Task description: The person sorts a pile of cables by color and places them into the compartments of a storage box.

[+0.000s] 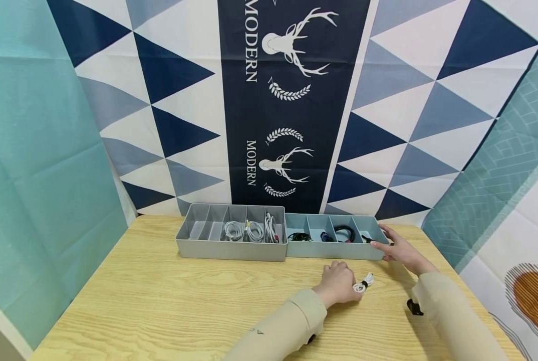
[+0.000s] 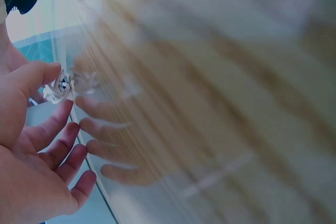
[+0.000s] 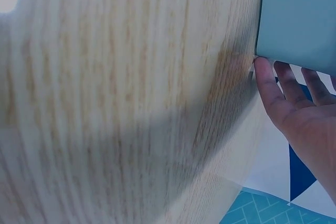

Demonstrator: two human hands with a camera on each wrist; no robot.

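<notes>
My left hand (image 1: 338,283) is low over the table, thumb and index finger pinching a small white cable bundle (image 1: 362,284) with a black tie. In the left wrist view the bundle (image 2: 58,88) shows between thumb and index fingertip, right at the tabletop; the other fingers are loosely bent. My right hand (image 1: 401,249) spans the right end of a light blue divided box (image 1: 334,250). Its fairly straight fingers (image 3: 269,80) touch that end wall in the right wrist view. Inside the box lie black cables (image 1: 299,236), a dark blue cable (image 1: 326,237) and a thick black coil (image 1: 345,232).
A grey divided box (image 1: 233,249) stands directly left of the blue one, with coiled white cables (image 1: 234,230) in its right-hand compartments. Both are at the back of the wooden table (image 1: 170,301), before a patterned curtain (image 1: 179,100).
</notes>
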